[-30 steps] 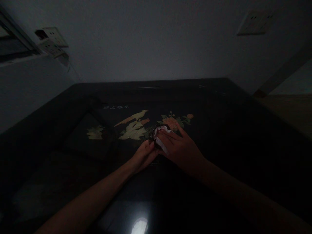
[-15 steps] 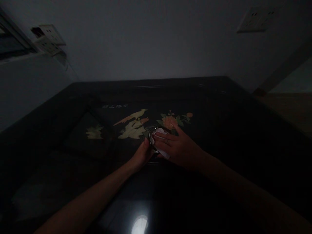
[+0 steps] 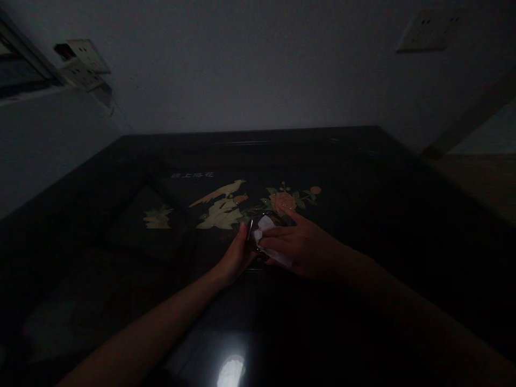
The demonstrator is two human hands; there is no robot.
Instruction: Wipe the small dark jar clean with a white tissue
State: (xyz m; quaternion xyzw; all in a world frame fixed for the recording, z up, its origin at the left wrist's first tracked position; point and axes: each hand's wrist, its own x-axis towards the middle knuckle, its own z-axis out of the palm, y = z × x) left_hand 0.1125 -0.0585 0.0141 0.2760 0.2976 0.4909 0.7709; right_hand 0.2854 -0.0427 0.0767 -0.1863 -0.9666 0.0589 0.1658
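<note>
Near the middle of the head view, my left hand point(image 3: 235, 255) grips the left side of a dark, shiny round object point(image 3: 252, 232), its thumb up along the rim. The object looks like a small bowl or dish, but the dim light hides its exact kind. My right hand point(image 3: 304, 242) presses a crumpled white tissue point(image 3: 265, 224) onto it, fingers bent over the paper. Part of the tissue hangs out below those fingers. Both hands are over a glossy black tabletop point(image 3: 258, 317).
A bird picture point(image 3: 221, 212) and a flower picture point(image 3: 284, 201) decorate the tabletop. Wall sockets point(image 3: 86, 56) are at the upper left, with another socket plate point(image 3: 427, 31) at the upper right. A pale wall point(image 3: 250, 70) borders the far edge.
My right hand has slid slightly right and down with the tissue, uncovering more of the dark object's top. The left hand keeps its grip, almost unmoved.
</note>
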